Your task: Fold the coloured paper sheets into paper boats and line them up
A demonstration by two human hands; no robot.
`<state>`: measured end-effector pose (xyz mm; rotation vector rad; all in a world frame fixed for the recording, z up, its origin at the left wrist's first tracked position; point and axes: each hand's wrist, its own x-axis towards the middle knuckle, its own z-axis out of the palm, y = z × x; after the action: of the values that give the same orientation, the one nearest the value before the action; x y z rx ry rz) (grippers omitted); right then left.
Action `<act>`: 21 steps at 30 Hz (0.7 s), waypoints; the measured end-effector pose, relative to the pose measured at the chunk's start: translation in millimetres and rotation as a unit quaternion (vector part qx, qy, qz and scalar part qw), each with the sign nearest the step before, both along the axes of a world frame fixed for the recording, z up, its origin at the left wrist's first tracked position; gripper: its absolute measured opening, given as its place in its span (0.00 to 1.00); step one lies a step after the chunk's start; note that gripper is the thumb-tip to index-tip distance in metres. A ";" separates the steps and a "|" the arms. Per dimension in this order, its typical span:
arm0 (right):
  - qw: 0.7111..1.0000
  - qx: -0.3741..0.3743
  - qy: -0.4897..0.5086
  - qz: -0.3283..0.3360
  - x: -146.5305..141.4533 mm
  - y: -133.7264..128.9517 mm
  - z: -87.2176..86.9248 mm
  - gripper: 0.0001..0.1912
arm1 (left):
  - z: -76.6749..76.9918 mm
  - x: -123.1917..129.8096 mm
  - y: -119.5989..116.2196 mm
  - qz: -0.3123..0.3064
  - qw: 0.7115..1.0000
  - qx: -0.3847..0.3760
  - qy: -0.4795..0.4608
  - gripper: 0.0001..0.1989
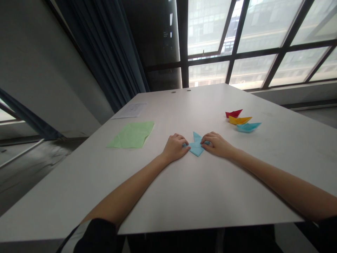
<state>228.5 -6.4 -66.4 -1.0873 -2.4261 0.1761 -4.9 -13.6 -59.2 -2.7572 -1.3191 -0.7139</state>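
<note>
A light blue folded paper (pixel 196 149) lies on the white table, with one pointed flap sticking up at its back and a corner pointing toward me. My left hand (pixel 176 147) pinches its left side, fingers curled. On the right side, my right hand (pixel 216 144) grips the same paper between thumb and fingers. The fingertips of both hands cover parts of the paper's side edges.
Red (pixel 233 113), yellow (pixel 240 120) and blue (pixel 248 127) paper boats stand close together at the right. Green sheets (pixel 131 135) lie at the left, with printed white paper (pixel 131 110) behind them. The white table (pixel 168 196) reaches back toward windows.
</note>
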 end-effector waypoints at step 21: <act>0.992 -0.064 0.093 -0.056 -0.5 2.4 -1.5 0.16 | 3.8 3.9 -6.8 -0.050 0.998 -0.023 0.043 0.13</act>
<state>228.1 -4.0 -67.8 -1.2041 -2.2074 0.3837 -1.0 -20.4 -55.3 -2.8716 -1.2037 -0.5701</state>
